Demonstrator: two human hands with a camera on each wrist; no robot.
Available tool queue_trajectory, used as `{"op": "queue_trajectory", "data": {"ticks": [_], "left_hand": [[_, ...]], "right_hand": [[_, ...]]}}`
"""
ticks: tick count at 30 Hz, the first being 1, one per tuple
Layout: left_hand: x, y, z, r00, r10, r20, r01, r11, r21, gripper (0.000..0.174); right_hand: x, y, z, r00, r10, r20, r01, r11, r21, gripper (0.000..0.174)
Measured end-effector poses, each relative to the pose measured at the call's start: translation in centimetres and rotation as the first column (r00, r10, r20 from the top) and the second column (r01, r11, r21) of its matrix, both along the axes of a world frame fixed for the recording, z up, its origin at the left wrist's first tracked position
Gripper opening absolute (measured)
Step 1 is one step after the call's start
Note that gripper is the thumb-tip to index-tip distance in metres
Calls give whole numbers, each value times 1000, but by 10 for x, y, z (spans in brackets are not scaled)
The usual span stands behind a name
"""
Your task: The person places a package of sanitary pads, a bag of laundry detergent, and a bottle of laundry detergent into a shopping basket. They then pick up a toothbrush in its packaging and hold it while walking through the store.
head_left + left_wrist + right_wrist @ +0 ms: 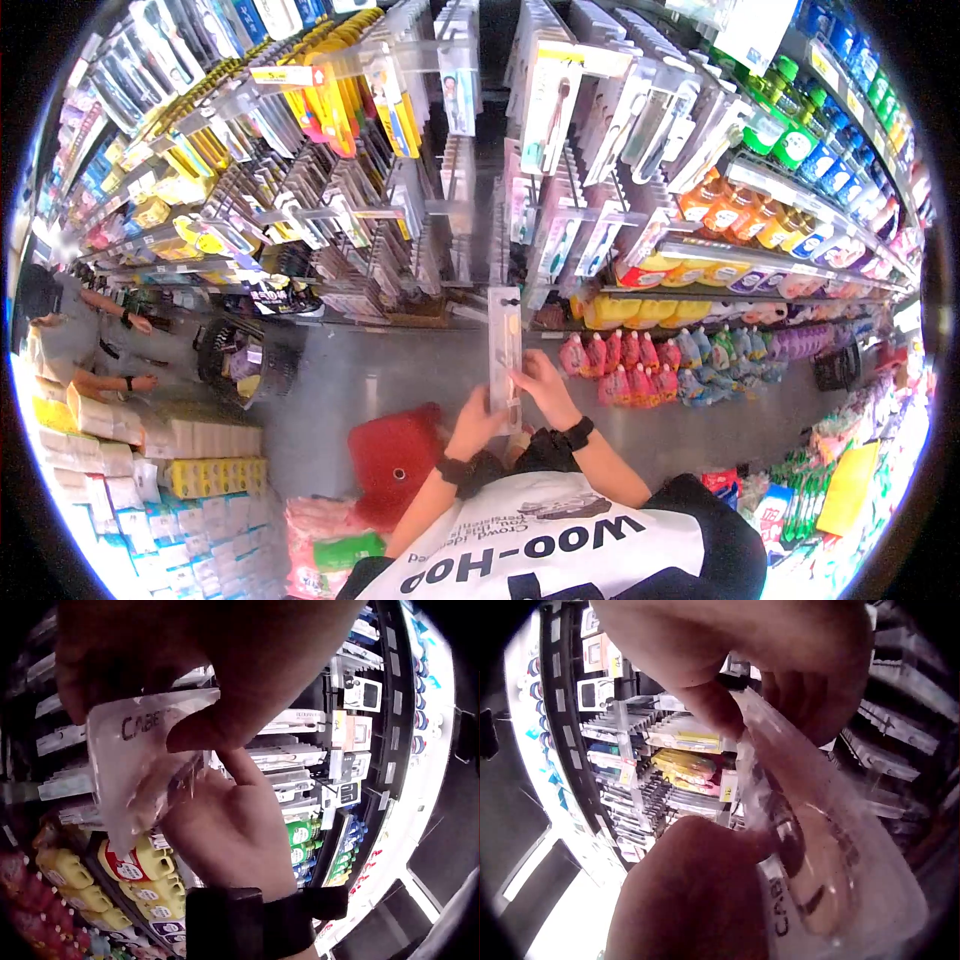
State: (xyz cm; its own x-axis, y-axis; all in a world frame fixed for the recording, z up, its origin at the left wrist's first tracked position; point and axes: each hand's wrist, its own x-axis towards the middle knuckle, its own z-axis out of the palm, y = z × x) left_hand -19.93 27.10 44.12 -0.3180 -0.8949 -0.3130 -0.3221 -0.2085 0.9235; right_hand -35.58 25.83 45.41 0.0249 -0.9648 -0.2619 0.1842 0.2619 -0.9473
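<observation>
Both hands hold a long, narrow package of clear plastic [506,345] upright in front of the body. Lettering starting "CABE" shows on the pack [150,727] in the left wrist view. My left hand [475,422] grips its lower left side in the head view. On the opposite edge, a little higher, my right hand [545,388] pinches it between thumb and fingers. Through the wrinkled plastic [821,855] in the right wrist view a slim item shows blurred. Its top end points toward the racks ahead.
Hanging racks of slim packs [555,110] stand directly ahead. Orange bottles [720,205] and pink pouches [620,370] fill shelves on the right. A red stool-like object [395,460] stands at left, with a black basket [240,365] and another person's hand [138,323] farther left.
</observation>
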Motion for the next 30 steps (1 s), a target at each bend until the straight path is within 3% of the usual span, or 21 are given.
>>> {"op": "queue_trajectory", "data": {"ticks": [5, 11, 13, 17, 26, 28, 30], "left_hand": [[1, 6, -6, 999, 20, -36, -18, 998, 55, 46], [-9, 25, -45, 987, 46, -157, -44, 999, 15, 44], [-17, 27, -34, 981, 50, -187, -38, 997, 68, 45], [-26, 35, -41, 980, 45, -191, -40, 999, 27, 46], [-30, 40, -31, 984, 114, -135, -81, 971, 223, 49], [-29, 44, -54, 992, 93, -87, -87, 994, 70, 49], [-28, 47, -61, 988, 116, -100, -109, 992, 68, 48]], "right_hand": [[1, 7, -8, 995, -88, 46, 86, 995, 48, 36], [-13, 15, -15, 998, -48, -41, 51, 997, 57, 33], [-21, 18, -20, 997, -53, -48, 56, 997, 59, 34], [-30, 24, -18, 995, -95, -17, 97, 990, 106, 34], [-29, 28, -39, 991, -55, 118, 23, 966, 259, 37], [-30, 25, -46, 999, -28, 47, 16, 971, 238, 37], [-29, 23, -50, 1000, -3, -23, 8, 976, 215, 38]]}}
